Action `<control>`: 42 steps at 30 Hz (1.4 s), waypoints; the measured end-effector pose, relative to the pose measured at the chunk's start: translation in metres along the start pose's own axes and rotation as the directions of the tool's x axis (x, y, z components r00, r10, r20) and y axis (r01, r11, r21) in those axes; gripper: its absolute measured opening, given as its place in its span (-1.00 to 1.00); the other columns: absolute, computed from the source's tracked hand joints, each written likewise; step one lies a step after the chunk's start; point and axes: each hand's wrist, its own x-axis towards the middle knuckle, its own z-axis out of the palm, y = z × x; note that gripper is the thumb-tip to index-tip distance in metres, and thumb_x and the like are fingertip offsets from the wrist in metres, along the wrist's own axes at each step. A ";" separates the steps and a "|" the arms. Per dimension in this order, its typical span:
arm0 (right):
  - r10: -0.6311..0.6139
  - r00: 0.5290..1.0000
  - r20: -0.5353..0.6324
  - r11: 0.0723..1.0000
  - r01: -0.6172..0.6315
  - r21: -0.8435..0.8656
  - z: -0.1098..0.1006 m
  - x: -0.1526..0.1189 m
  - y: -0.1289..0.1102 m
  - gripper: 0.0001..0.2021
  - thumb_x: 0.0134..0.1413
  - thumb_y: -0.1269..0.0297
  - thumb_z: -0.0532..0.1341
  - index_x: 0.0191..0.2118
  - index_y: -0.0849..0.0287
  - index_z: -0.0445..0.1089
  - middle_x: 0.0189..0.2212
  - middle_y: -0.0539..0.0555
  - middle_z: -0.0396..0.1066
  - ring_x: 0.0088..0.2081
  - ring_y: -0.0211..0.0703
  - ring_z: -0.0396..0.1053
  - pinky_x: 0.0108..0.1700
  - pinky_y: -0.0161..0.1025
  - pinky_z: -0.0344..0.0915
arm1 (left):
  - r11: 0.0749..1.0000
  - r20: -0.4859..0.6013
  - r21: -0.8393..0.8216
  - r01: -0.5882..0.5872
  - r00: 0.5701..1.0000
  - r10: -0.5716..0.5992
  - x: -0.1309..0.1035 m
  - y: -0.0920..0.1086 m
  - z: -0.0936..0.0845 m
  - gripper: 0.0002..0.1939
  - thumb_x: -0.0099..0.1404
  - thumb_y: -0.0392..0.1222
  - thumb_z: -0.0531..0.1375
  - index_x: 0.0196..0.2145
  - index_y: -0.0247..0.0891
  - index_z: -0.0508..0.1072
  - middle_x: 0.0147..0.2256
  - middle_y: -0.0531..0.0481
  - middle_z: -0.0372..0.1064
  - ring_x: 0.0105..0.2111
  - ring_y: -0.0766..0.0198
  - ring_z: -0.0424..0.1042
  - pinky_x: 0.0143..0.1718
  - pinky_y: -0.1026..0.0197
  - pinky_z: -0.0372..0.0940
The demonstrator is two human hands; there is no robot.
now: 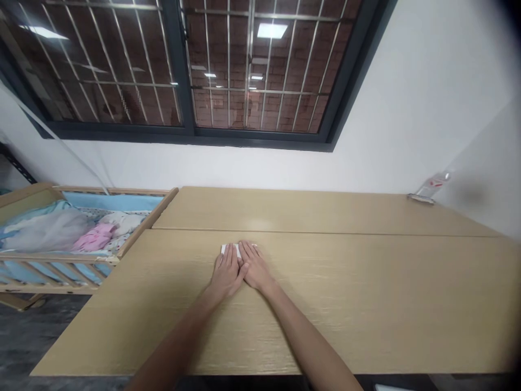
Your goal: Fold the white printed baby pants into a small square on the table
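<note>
My left hand [227, 274] lies flat on the light wood tabletop [366, 293], fingers stretched forward. Beside it, touching at the thumb, my right hand [254, 266] rests just as flat. Under the fingers of both is a small white sheet [238, 251]; whether it is paper or cloth I cannot tell. Only its edges show between and beyond the fingertips, the remainder being covered. Both palms face down, and neither hand is wrapped around anything.
Behind the hands, a long seam crosses the tabletop. At the far right corner stands a clear plastic bottle or bag [434, 184] by a flat item [420, 199]. A wooden crib [61, 259] with pink cloth [96, 237] adjoins the left side. A barred window [260, 70] is above.
</note>
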 end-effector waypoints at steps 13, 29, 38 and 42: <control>0.031 0.998 -0.046 0.996 -0.027 0.086 -0.034 -0.012 0.011 -0.36 0.42 -0.04 -0.07 0.44 0.24 0.03 0.45 0.30 -0.10 0.47 0.12 -0.20 0.43 0.14 -0.16 | 0.985 -0.128 -0.019 -0.174 0.977 0.170 -0.003 -0.041 -0.021 -0.25 0.46 0.19 -0.03 0.40 -0.37 -0.01 0.39 -0.35 0.00 0.42 -0.03 -0.05 0.35 -0.10 -0.02; 0.033 0.996 -0.081 0.944 -0.005 0.330 -0.027 -0.008 0.030 -0.45 0.11 0.44 0.14 0.25 0.11 0.27 0.19 0.22 0.38 0.23 0.10 0.28 0.29 0.13 0.09 | 0.946 -0.124 -0.315 -0.081 0.991 0.044 0.013 -0.044 -0.029 -0.70 0.34 -0.28 0.10 0.00 -0.14 0.46 0.12 -0.15 0.44 0.17 0.06 0.35 0.23 -0.05 0.13; 0.283 0.959 -0.017 0.517 -0.138 0.845 -0.055 0.037 0.035 -0.45 0.10 0.17 0.28 0.18 0.06 0.14 -0.27 0.01 0.47 -0.32 -0.14 0.44 -0.30 -0.23 0.38 | 0.702 0.104 -0.630 0.333 0.931 -0.349 -0.002 -0.016 -0.065 -0.51 0.38 0.01 0.16 0.16 -0.22 0.15 -0.30 0.02 0.53 -0.33 0.20 0.56 -0.32 0.23 0.38; 0.331 0.941 0.077 0.578 -0.266 0.771 -0.043 0.059 0.046 -0.49 -0.09 0.18 0.40 -0.01 0.10 0.27 -0.35 -0.05 0.38 -0.39 -0.19 0.39 -0.40 -0.30 0.31 | 0.722 0.290 -0.461 0.516 0.856 -0.427 -0.004 -0.001 -0.058 -0.55 0.34 -0.07 0.21 0.10 -0.28 0.21 -0.32 -0.03 0.53 -0.32 0.18 0.56 -0.31 0.23 0.33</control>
